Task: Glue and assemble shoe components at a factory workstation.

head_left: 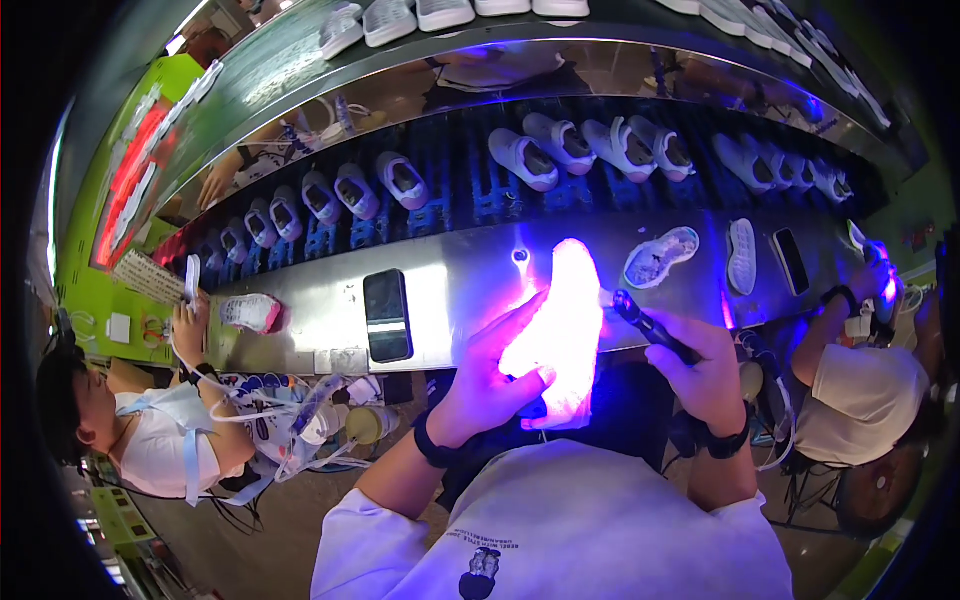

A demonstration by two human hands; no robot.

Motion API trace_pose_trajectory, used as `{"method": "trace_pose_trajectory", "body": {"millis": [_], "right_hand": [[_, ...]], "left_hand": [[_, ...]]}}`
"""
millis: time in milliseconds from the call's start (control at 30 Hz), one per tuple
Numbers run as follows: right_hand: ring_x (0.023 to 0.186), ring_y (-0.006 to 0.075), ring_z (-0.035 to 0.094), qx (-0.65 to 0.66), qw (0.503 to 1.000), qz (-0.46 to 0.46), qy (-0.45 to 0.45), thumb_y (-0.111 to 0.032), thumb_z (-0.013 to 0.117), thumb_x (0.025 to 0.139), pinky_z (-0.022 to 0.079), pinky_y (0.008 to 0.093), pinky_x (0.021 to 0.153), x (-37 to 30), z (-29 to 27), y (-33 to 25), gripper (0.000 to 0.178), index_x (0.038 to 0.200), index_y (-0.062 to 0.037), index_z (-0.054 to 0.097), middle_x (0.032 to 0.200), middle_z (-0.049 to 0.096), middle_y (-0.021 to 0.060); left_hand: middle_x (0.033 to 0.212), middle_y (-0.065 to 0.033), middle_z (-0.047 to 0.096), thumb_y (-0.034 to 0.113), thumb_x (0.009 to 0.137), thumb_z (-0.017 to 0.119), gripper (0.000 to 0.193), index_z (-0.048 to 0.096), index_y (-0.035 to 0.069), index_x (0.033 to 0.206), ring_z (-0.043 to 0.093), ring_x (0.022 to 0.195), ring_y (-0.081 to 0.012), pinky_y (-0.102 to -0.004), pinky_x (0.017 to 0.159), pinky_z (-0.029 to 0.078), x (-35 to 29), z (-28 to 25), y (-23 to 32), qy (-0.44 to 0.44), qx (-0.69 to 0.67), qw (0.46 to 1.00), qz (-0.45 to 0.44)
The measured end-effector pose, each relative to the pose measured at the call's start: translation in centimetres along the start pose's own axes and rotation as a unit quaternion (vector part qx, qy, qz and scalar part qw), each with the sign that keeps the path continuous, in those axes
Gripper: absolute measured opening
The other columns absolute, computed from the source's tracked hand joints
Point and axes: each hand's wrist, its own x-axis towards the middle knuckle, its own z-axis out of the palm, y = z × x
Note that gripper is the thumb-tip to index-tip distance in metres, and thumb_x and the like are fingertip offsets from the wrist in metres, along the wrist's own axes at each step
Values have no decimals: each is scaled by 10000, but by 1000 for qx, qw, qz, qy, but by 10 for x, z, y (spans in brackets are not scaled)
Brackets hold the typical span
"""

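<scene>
My left hand [490, 385] grips a shoe [568, 325] in front of my lap, toe pointing away from me. Violet-white light washes out its surface, so the detail is lost. In my right hand [705, 370], closed around its black handle, is a slim brush-like tool [655, 328]. Its pale tip is at the shoe's right edge; glare hides whether they touch. A shoe sole [662, 257] lies on the metal bench beyond the tool, and a second white sole [741, 257] is to its right.
A dark phone [387, 315] lies left on the bench, another phone [790, 262] right. Behind, pale shoes [405, 180] line a dark conveyor [455, 165]; more soles [445, 12] sit on an upper shelf. Co-workers sit on both sides, the left one near a loose shoe [250, 313].
</scene>
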Motion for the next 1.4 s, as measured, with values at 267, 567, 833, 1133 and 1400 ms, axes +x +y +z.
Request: {"method": "trace_pose_trajectory", "body": {"millis": [267,567,833,1133,1400], "right_hand": [[651,71,559,87,983,141,-74,6,647,926,453,226,582,-2,-9,67,395,1321,20,634,890,645,25],[550,55,495,272,928,204,150,-48,608,975,370,207,466,13,-17,195,454,1417,-6,512,850,606,36],[521,52,481,228,941,184,167,-6,600,967,399,214,448,12,-11,211,420,1382,17,542,855,612,37],[533,39,479,240,941,163,173,19,591,963,390,205,449,18,-18,209,380,1342,31,561,833,598,16],[486,54,492,290,929,164,161,22,574,980,395,224,431,13,-20,214,380,1359,7,549,802,606,16]], "left_hand": [[1346,-144,633,168,960,660,610,457,-44,1494,578,1244,-181,-357,1063,456,20,-11,-42,78,-62,989,-112],[979,-324,707,451,894,674,575,692,-78,1119,710,949,-449,-474,879,560,175,-108,-108,126,368,907,-161],[1090,-236,726,410,887,597,452,743,10,1038,711,1028,-359,-456,915,550,284,-159,-183,68,540,790,-282],[1267,-185,668,320,887,678,498,620,56,1305,616,1217,-384,-498,1027,484,339,-80,-170,57,629,772,-75],[1474,-158,563,610,991,415,705,442,162,1534,555,1346,-316,-435,1080,470,355,-49,-200,65,537,819,-194]]}}
